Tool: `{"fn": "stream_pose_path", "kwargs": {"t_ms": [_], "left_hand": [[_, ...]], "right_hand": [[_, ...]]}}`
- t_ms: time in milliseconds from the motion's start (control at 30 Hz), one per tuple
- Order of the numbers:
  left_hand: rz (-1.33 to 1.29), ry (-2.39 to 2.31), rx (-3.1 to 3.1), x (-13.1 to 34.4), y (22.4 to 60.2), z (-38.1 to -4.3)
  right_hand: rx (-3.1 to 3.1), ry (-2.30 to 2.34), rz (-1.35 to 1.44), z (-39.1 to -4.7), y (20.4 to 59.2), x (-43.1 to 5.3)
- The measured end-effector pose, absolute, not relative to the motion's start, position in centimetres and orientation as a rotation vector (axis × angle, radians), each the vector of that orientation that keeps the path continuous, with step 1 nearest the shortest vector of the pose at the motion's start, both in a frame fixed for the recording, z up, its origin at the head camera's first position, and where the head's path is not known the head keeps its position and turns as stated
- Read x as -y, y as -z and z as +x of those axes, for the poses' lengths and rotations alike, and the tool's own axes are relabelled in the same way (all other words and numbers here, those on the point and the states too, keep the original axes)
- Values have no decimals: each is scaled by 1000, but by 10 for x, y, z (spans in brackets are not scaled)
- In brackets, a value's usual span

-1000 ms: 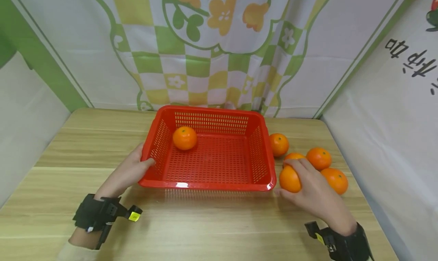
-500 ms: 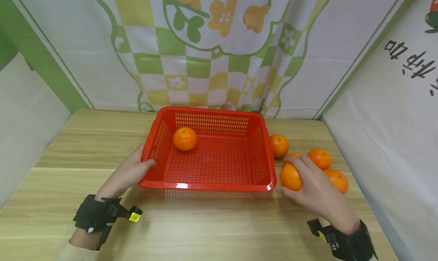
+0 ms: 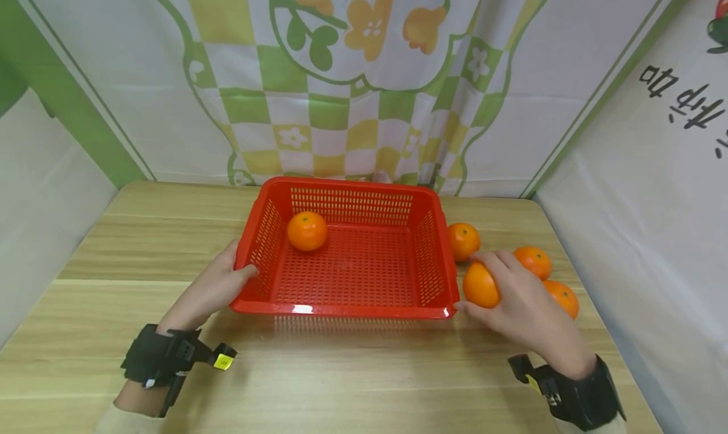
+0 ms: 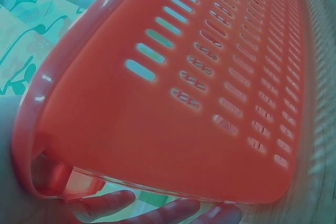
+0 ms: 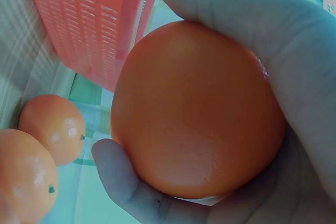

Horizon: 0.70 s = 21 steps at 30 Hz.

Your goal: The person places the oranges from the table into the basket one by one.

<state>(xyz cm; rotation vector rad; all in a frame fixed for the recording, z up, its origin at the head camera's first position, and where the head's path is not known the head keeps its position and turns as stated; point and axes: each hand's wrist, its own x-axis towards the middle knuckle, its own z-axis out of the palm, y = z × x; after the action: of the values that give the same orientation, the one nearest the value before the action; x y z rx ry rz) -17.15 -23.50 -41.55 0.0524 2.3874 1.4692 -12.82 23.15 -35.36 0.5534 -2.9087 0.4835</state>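
Noting in head view a left hand (image 3: 218, 283) gripping the left rim of a red basket (image 3: 344, 309) on a wooden table (image 3: 341, 383), with a single orange (image 3: 307, 231) inside toward the left, and a right hand (image 3: 526, 304) wrapped round a second orange (image 3: 480, 285) just outside the basket's right end, near a loose orange (image 3: 464, 239) and two more oranges (image 3: 534, 261). Finding in left wrist view fingers (image 4: 173, 211) alongside the slotted wall. Seeing in right wrist view the second orange between thumb and fingers.

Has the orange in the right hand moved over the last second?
Yes: the held orange moved slightly up the head picture, against the basket.
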Motion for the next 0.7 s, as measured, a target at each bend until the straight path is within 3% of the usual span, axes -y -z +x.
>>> {"fn": "stream_pose_path", "kwargs": {"t_ms": [700], "left_hand": [[60, -1491, -2377, 235, 416, -171]], "right_hand": [[2943, -549, 566, -142, 345, -218]]}}
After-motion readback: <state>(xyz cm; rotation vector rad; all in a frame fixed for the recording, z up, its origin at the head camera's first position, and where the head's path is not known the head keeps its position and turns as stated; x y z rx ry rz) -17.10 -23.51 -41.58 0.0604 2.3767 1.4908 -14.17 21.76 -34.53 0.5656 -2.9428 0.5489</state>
